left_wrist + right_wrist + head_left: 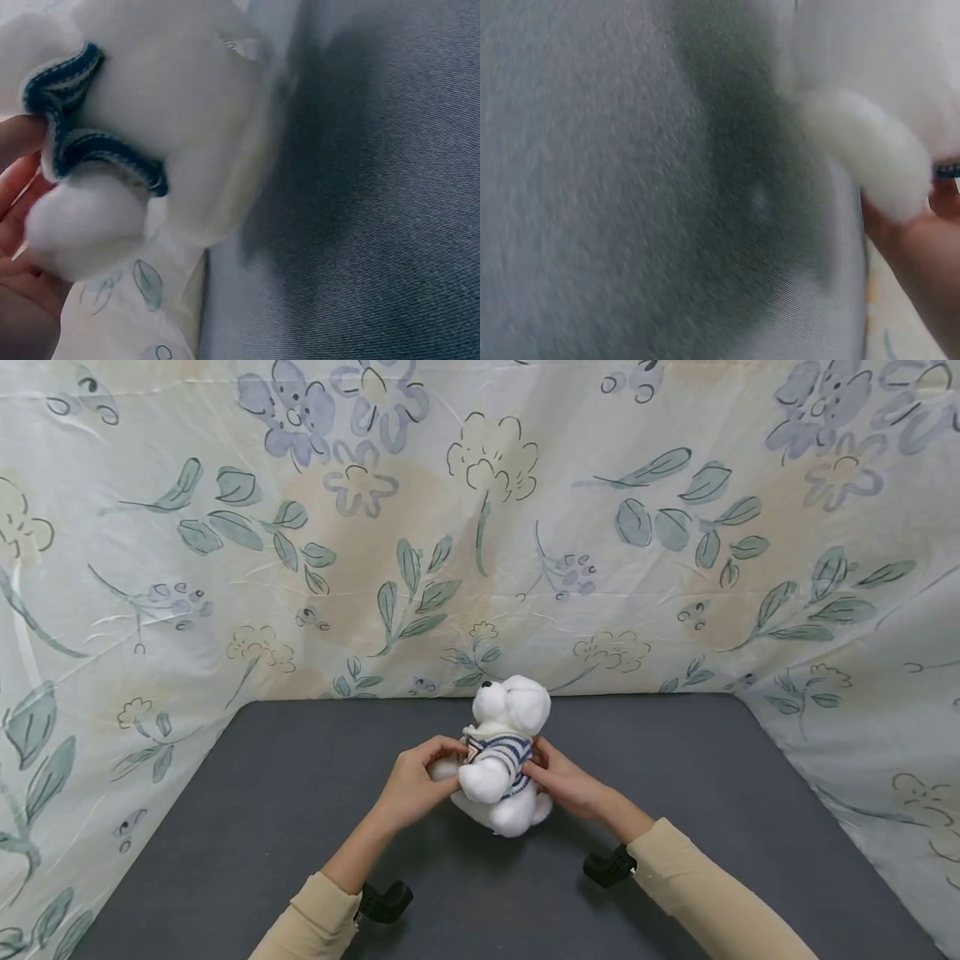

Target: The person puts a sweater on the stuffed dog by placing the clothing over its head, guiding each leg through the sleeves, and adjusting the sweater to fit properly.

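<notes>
Between the two hands in the head view is a white plush toy point(516, 703) with a dark nose and a blue-and-white striped knit sweater point(504, 755). Its head points up and to the left. My left hand point(417, 781) grips its left side, thumb by a round white paw point(483, 778). On the other side my right hand point(570, 781) holds the toy at the sweater. In the left wrist view, fingers point(19, 139) touch the sweater's edge point(112, 150). The right wrist view shows a white limb point(870, 150) beside that hand; the far fingertips are hidden behind the toy.
A dark grey tabletop point(300, 793) lies under the toy, which casts a shadow on it. Floral cloth point(420, 527) hangs behind and at both sides. Black wrist devices point(386, 902) sit at the cuffs of the beige sleeves point(712, 885).
</notes>
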Demonstrator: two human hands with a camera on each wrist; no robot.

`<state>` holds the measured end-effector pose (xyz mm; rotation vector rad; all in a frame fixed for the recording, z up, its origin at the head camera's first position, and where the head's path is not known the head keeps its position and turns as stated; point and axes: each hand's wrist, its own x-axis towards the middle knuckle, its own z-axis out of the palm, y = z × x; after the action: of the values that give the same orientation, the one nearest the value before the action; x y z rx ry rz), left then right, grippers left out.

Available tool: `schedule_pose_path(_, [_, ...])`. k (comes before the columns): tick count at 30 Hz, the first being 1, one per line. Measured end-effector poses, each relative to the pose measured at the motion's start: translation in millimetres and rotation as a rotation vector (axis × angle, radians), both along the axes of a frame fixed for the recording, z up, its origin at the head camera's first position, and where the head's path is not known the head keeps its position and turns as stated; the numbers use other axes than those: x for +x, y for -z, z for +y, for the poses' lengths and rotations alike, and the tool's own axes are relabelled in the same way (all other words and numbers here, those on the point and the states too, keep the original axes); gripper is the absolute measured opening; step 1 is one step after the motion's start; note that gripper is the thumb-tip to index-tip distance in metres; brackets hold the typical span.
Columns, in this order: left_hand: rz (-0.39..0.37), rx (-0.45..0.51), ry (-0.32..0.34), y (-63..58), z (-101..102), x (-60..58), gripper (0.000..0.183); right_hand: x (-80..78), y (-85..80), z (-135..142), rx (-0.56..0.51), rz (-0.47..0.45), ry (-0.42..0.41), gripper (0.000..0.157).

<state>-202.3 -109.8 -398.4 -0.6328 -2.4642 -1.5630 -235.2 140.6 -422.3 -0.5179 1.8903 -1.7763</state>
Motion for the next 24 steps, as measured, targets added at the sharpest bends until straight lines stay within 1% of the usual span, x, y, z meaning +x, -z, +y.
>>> schedule_pose_path(2, [-0.043,0.012,0.001,-1.7,0.6,-0.8,0.033,0.1,-3.5,1.0,0.077,0.075,0.047,0.07])
schedule_pose_path(4, [-0.086,0.03,0.004,-4.2,1.2,-1.3,0.035,0.4,-6.9,1.3,0.147,0.149,0.081,0.07])
schedule_pose_path(5, [-0.124,0.044,0.001,-9.3,2.5,0.1,0.034,0.7,-8.1,1.5,0.175,0.181,0.095,0.07])
schedule_pose_path(6, [-0.155,0.063,-0.007,-14.7,3.8,2.1,0.033,0.7,-9.1,1.5,0.198,0.212,0.104,0.07])
schedule_pose_path(8, [-0.208,0.104,-0.033,-17.0,5.7,1.1,0.031,1.5,-11.4,0.9,0.244,0.274,0.112,0.066])
schedule_pose_path(10, [-0.26,0.147,-0.051,-19.4,7.5,-0.2,0.034,2.9,-13.5,0.3,0.281,0.338,0.107,0.065])
schedule_pose_path(11, [-0.278,0.154,-0.064,-20.6,8.3,-0.8,0.038,3.7,-14.7,-0.2,0.298,0.37,0.109,0.065])
schedule_pose_path(13, [-0.285,0.15,-0.074,-14.8,8.5,-6.3,0.044,5.8,-17.0,-1.5,0.343,0.443,0.121,0.067])
schedule_pose_path(15, [-0.296,0.142,-0.07,-16.3,9.6,-7.0,0.049,7.9,-18.4,-2.5,0.379,0.514,0.14,0.069])
schedule_pose_path(17, [-0.292,0.139,-0.068,-16.3,10.8,-8.5,0.05,9.5,-19.6,-4.0,0.422,0.587,0.167,0.068])
schedule_pose_path(22, [-0.278,0.189,-0.064,-9.9,14.4,-12.5,0.037,12.2,-22.2,-6.4,0.508,0.778,0.214,0.061])
schedule_pose_path(24, [-0.289,0.22,-0.06,-6.1,14.9,-13.6,0.032,13.0,-23.0,-6.8,0.544,0.838,0.232,0.059])
